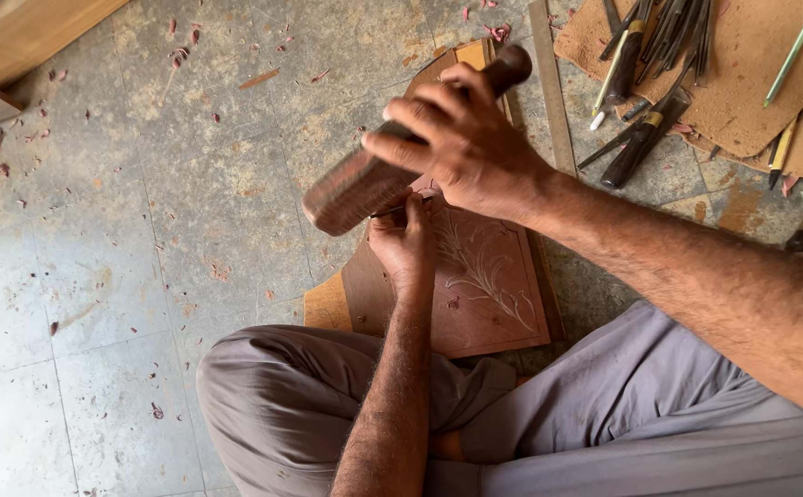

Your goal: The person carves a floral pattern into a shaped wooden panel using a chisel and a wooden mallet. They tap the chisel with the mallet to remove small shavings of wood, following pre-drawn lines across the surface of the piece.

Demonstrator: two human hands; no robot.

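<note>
I sit cross-legged on the floor over a reddish-brown wooden panel [489, 276] carved with a feathery leaf pattern. My right hand [466, 143] grips the handle of a dark wooden mallet [365, 184], held above the panel with its head tilted down to the left. Below it, my left hand [403, 241] rests on the panel and is closed around a thin metal chisel [392, 210] that is mostly hidden by the fingers and the mallet.
Several carving chisels [645, 64] lie on a tan leather mat [751, 83] at the upper right, with pencils [791, 57] beside them. A long wooden ruler [553, 92] lies next to the panel. Wood chips dot the stone floor [144, 230]. Wooden boards [15, 37] sit at the upper left.
</note>
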